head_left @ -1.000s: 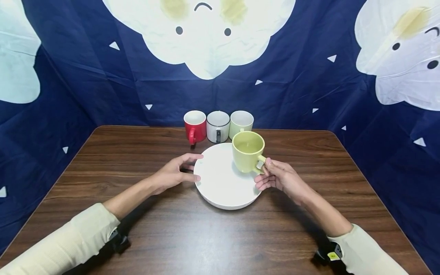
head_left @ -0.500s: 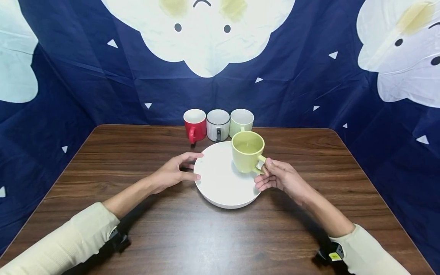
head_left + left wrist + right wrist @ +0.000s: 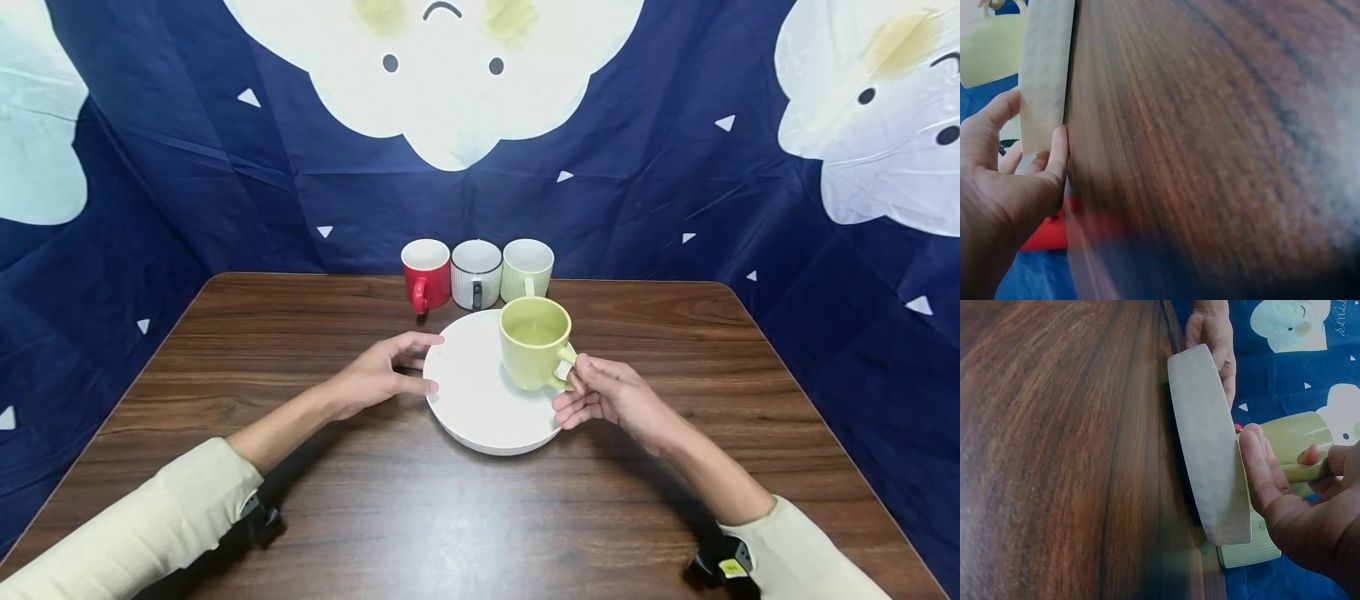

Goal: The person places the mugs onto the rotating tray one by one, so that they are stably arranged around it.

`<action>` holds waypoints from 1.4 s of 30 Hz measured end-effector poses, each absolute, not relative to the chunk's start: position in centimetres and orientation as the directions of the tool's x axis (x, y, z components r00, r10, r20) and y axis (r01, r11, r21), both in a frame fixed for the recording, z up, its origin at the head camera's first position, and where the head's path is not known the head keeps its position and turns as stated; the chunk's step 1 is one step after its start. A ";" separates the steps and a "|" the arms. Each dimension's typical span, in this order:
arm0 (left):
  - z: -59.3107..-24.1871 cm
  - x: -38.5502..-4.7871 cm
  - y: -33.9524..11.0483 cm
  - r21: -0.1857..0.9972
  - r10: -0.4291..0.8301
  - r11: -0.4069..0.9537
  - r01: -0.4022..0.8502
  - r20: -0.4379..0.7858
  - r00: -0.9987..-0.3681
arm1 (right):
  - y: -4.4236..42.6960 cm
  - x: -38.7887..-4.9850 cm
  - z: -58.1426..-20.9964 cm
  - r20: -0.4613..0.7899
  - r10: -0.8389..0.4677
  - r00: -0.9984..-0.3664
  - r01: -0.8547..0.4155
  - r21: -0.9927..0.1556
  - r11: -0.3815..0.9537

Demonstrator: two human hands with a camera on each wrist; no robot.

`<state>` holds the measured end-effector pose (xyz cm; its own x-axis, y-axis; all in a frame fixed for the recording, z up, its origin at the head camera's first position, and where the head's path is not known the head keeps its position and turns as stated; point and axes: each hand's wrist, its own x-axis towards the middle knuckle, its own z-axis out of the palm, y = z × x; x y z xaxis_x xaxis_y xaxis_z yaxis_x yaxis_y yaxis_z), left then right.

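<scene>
Against the left rim of the white dish (image 3: 465, 392), the left hand (image 3: 375, 377) touches it with thumb and fingers spread apart. Over the dish's right half, the yellow-green mug (image 3: 528, 362) is held roughly upright, its handle (image 3: 567, 356) pointing right and slightly near into the pinching fingers of the right hand (image 3: 611, 396), the closer hand; whether its base touches the dish cannot be told.

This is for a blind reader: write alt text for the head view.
A person's right hand holds a yellow-green mug by its handle over a round white dish, while the left hand touches the dish's edge. Behind stand a red mug, a white mug and a pale green mug on a wooden table.
</scene>
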<state>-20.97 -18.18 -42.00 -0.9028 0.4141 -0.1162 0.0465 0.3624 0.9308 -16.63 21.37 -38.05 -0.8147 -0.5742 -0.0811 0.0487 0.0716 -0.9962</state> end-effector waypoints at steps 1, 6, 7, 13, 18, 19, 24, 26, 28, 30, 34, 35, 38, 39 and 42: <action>-41.9 -21.0 -18.2 0.932 0.415 0.359 0.043 -0.118 -0.902 | 21.4 -16.6 -38.1 -0.078 -0.583 -0.809 0.047 -0.997 0.069; -41.8 -21.0 -18.2 0.941 0.420 0.336 0.029 -0.123 -0.899 | 21.6 -16.5 -38.2 -0.077 -0.617 -0.783 0.039 -0.996 0.074; -41.8 -21.1 -18.1 0.942 0.418 0.333 0.025 -0.124 -0.900 | 21.6 -16.5 -38.2 -0.079 -0.621 -0.780 0.036 -0.996 0.081; -42.1 -21.2 -18.1 0.947 0.415 0.321 0.019 -0.123 -0.902 | 21.6 -16.3 -38.1 -0.106 -0.631 -0.769 0.028 -0.991 0.133; -42.1 -21.1 -18.0 0.952 0.414 0.307 -0.002 -0.136 -0.900 | 21.5 -16.0 -38.1 -0.118 -0.641 -0.758 0.022 -0.988 0.155; -42.0 -21.1 -18.0 0.953 0.415 0.304 -0.006 -0.138 -0.899 | 21.6 -16.0 -38.1 -0.119 -0.642 -0.757 0.022 -0.987 0.157; -42.1 -21.2 -17.6 0.954 0.419 0.299 -0.014 -0.144 -0.896 | 21.7 -15.6 -38.1 -0.126 -0.648 -0.751 0.025 -0.986 0.163; -42.1 -21.2 -17.5 0.954 0.425 0.299 -0.005 -0.138 -0.895 | 21.7 -15.5 -38.1 -0.131 -0.651 -0.748 0.031 -0.986 0.164; -42.1 -21.2 -17.5 0.954 0.425 0.298 -0.004 -0.136 -0.895 | 21.7 -15.4 -38.0 -0.135 -0.654 -0.744 0.034 -0.986 0.165; -42.1 -21.2 -17.5 0.954 0.422 0.298 -0.002 -0.134 -0.896 | 21.7 -15.4 -38.0 -0.138 -0.662 -0.736 0.032 -0.985 0.170; -42.2 -21.1 -17.7 0.952 0.414 0.305 -0.004 -0.136 -0.900 | 21.4 -15.3 -38.0 -0.145 -0.683 -0.716 0.021 -0.982 0.187; -42.2 -21.1 -17.7 0.952 0.415 0.307 0.000 -0.134 -0.900 | 21.4 -15.2 -37.9 -0.149 -0.688 -0.710 0.020 -0.981 0.192; -42.2 -21.0 -17.9 0.952 0.418 0.307 0.013 -0.123 -0.900 | 21.3 -15.2 -37.9 -0.159 -0.699 -0.697 0.023 -0.980 0.199; -42.2 -21.0 -18.0 0.952 0.419 0.307 0.017 -0.119 -0.900 | 21.3 -15.2 -37.9 -0.161 -0.702 -0.694 0.026 -0.980 0.200; -42.2 -20.9 -18.1 0.953 0.418 0.304 0.021 -0.113 -0.901 | 21.3 -15.2 -37.9 -0.166 -0.714 -0.680 0.030 -0.979 0.200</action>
<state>-20.88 -18.15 -42.19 -0.9014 0.4180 -0.1133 0.0211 0.3037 0.9525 -15.23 21.30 -37.92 -0.6803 -0.7138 -0.1663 0.0298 0.1998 -0.9794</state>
